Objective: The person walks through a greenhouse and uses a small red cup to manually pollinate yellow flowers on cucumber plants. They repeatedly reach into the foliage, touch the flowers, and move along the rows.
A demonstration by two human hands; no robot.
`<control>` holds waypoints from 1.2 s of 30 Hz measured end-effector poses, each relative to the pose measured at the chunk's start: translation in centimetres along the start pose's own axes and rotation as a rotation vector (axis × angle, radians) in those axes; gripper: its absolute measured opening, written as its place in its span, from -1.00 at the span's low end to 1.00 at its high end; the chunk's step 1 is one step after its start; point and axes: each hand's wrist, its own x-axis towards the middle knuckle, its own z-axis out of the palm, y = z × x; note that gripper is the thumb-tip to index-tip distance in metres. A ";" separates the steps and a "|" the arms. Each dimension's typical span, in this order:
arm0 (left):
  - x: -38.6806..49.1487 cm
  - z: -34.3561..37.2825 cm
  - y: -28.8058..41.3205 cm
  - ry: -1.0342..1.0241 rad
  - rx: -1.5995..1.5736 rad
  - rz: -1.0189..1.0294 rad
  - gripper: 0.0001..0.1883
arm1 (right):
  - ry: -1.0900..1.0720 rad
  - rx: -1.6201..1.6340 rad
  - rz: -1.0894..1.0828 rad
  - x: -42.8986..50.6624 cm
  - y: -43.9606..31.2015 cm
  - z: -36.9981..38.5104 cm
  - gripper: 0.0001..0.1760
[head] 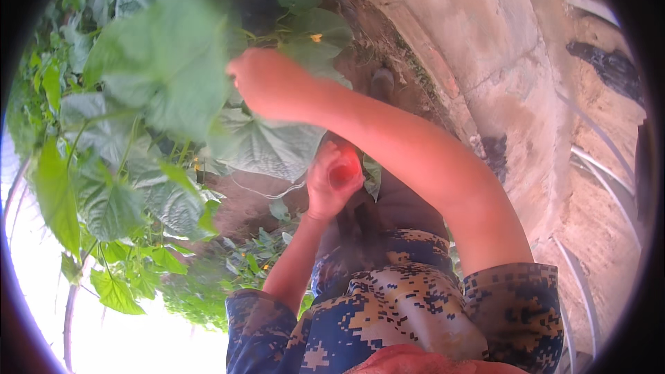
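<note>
My left hand (323, 187) is wrapped around a small red cup-like container (345, 170), its round mouth facing up; what is inside is not clear. My right hand (270, 83) reaches across above it into the vines, fingers curled at the edge of a large, blurred cucumber leaf (161, 67). The leaf partly covers those fingertips, so whether they pinch anything cannot be seen. Below the right hand spreads another broad leaf (270, 143). A yellow flower (316, 38) shows just beyond the right wrist.
Dense cucumber vines (104, 192) fill the left side. A pale string (267, 196) loops beneath the leaves. Along the right runs an earthen or plastered wall (499, 52) with a brick-like edge (436, 67). Pale tubes or strips (582, 291) lie farther right.
</note>
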 end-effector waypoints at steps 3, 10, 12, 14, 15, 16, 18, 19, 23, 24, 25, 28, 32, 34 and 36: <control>-2.9 -1.0 1.1 0.032 0.066 0.078 -0.19 | -0.093 -0.151 0.040 3.7 1.9 0.8 -0.71; -7.7 -4.2 1.1 0.220 0.022 -0.072 -0.18 | 0.114 -0.205 -0.028 12.0 3.3 4.9 -0.63; -8.9 -5.8 0.0 0.272 0.071 -0.079 -0.19 | 0.166 -0.212 -0.047 12.1 3.3 5.7 -0.61; -9.8 -7.3 -1.5 0.309 0.144 -0.114 -0.21 | 0.200 -0.237 -0.054 11.6 3.8 6.3 -0.59; -10.0 -7.8 -2.5 0.331 0.154 -0.123 -0.20 | 0.199 -0.249 -0.048 11.1 4.3 6.3 -0.58; -10.1 -8.4 -3.4 0.351 0.166 -0.131 -0.19 | 0.196 -0.265 -0.041 10.7 4.8 6.3 -0.57; -10.2 -9.4 -4.8 0.341 0.213 -0.179 -0.17 | 0.140 -0.260 0.000 10.2 5.8 6.2 -0.55; -9.6 -9.9 -5.6 0.318 0.153 -0.151 -0.21 | 0.100 -0.243 0.039 10.2 6.3 6.1 -0.55; -4.4 -11.1 -7.0 0.391 0.054 -0.114 -0.43 | -0.009 -0.133 0.289 9.1 7.9 4.1 -0.55; -3.1 -11.3 -6.4 0.400 0.076 -0.158 -0.45 | 0.095 -0.194 0.283 7.7 7.9 4.5 -0.55; -1.8 -11.2 -5.6 0.422 0.075 -0.132 -0.48 | 0.158 -0.312 0.167 6.6 8.1 4.0 -0.56; 1.2 -11.2 -3.9 0.360 -0.223 -0.217 -0.46 | 0.296 -0.499 -0.004 3.4 9.2 2.1 -0.58; 5.8 -9.7 -4.1 0.346 -0.758 -0.287 -0.39 | 0.240 -0.375 0.126 0.8 10.6 -1.4 -0.59; 7.9 -9.1 -5.0 0.362 -0.536 -0.170 -0.34 | 0.220 -0.347 0.155 0.3 10.9 -2.6 -0.59; 9.4 -8.6 -5.6 0.363 -0.310 -0.071 -0.29 | 0.194 -0.320 0.189 0.0 11.1 -3.6 -0.60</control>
